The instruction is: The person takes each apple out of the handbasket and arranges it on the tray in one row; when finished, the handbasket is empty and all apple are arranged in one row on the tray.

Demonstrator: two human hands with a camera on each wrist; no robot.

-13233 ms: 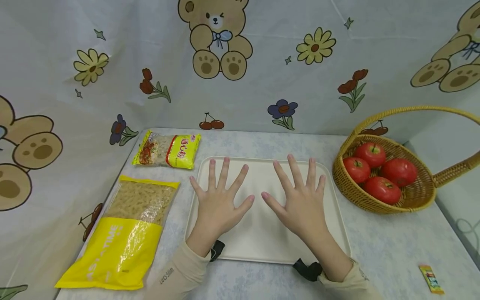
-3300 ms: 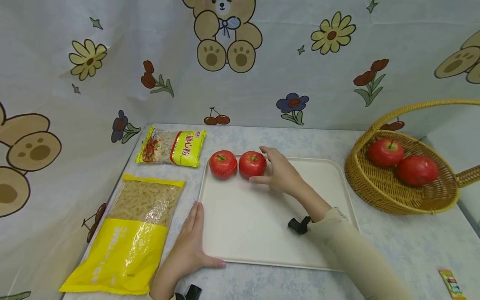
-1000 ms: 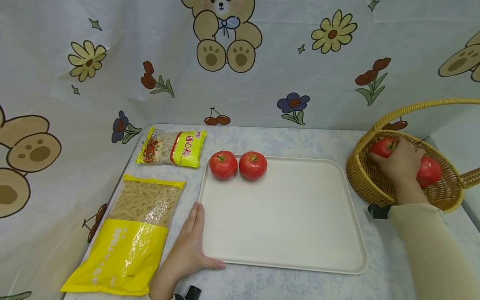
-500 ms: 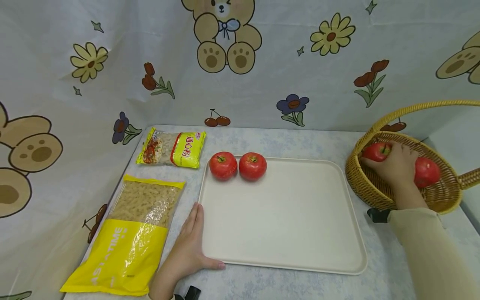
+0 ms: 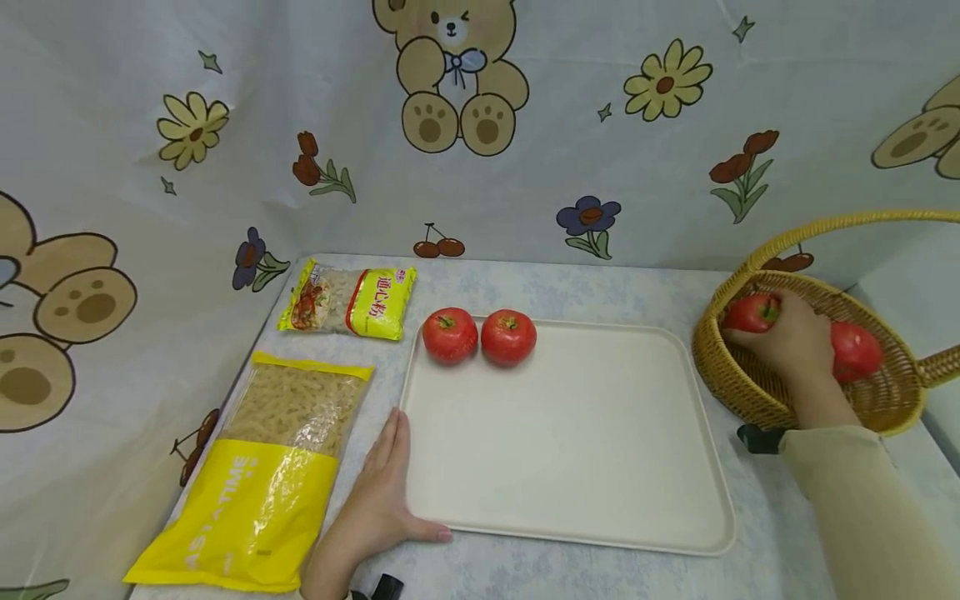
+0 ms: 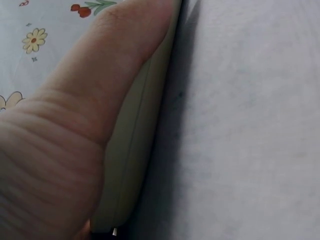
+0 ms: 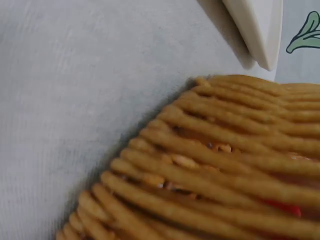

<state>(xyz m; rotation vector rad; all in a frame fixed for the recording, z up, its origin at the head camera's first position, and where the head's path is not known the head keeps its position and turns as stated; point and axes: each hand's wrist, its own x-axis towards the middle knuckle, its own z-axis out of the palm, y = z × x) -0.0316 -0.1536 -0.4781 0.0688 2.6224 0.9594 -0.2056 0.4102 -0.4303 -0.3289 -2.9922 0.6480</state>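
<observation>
My right hand [image 5: 797, 340] reaches into a wicker basket [image 5: 731, 379] and grips a red apple [image 5: 748, 313] at its left side, thumb on the near side. Beside the hand lies another red apple [image 5: 857, 352]. In the right wrist view the basket's woven wall [image 7: 210, 165] hides the hand. My left hand [image 5: 381, 493] rests at the near left corner of a white tray [image 5: 570, 442], fingers straight along its left edge. Its thumb [image 6: 95, 75] lies against the tray's front side in the left wrist view. Two red apples [image 5: 449, 336] [image 5: 508, 337] sit side by side at the tray's far left.
A large yellow pasta bag [image 5: 255, 483] lies left of the tray. Behind it is a smaller yellow pasta packet [image 5: 347, 302]. The basket's tall handle [image 5: 847, 220] arches over its right side. A patterned curtain [image 5: 480, 183] hangs behind the table [image 5: 645, 292].
Two apples have gone from the basket to the tray, and my left hand has settled at its corner. Within the last second, my right hand and the apple have shifted slightly left inside the basket.
</observation>
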